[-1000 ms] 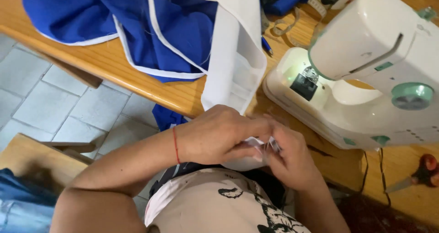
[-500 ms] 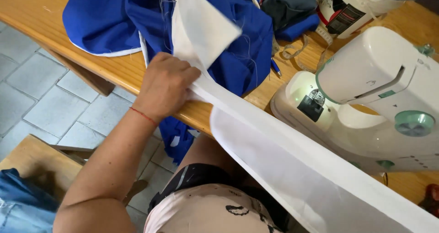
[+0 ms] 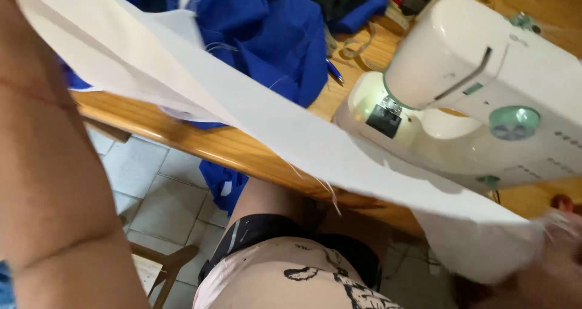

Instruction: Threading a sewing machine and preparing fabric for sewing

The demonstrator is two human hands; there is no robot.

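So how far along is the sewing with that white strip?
Done: no stitching shows on the white strip. In hand: it is stretched tight over the table edge, lower end in the blurred right hand; the left hand is out of view. Left: the lit sewing machine seems to have nothing under its needle, and the blue cloth lies heaped on the table.

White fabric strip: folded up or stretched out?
Stretched out. The white fabric strip runs in one taut band from upper left, past the sewing machine, to the blurred right hand. Left hand is out of frame.
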